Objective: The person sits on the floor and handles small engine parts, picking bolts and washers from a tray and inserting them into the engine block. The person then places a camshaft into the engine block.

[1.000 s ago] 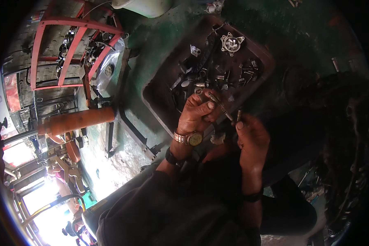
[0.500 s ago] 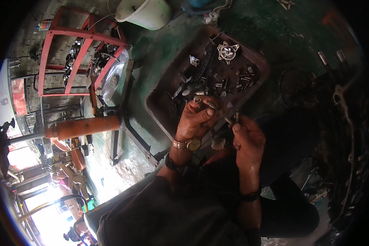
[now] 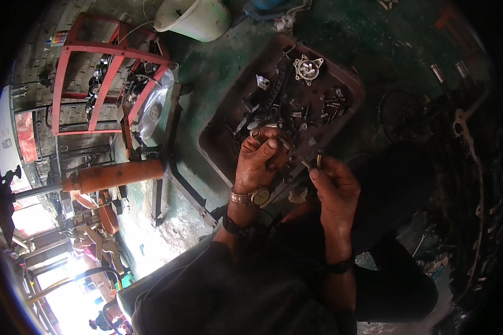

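Observation:
Over the near edge of a dark plastic tub [image 3: 215,159], my left hand [image 3: 255,166] is closed around small metal parts. One rounded end shows between its fingers; the rest is mostly covered. My right hand [image 3: 336,187] pinches bolt-like metal pieces between thumb and fingers. A slim bolt [image 3: 302,161] slants from those fingertips toward my left hand, and a shorter upright piece [image 3: 318,158] stands beside it. Whether the slanting bolt touches my left fingers is hard to make out. Beyond my hands, the tub holds a silver flanged housing [image 3: 307,70] and several loose bolts [image 3: 334,104].
At the left stands a red metal rack [image 3: 93,92] with parts in it, near an orange cylinder [image 3: 114,176] on a dark metal frame [image 3: 187,192]. A pale bucket [image 3: 198,19] is at the far side. Dark machine parts with a gasket-like edge [image 3: 478,190] lie at the right.
My left hand has shifted slightly left and tilted. My right hand has moved a little left, and the slanting bolt between the hands shows more plainly.

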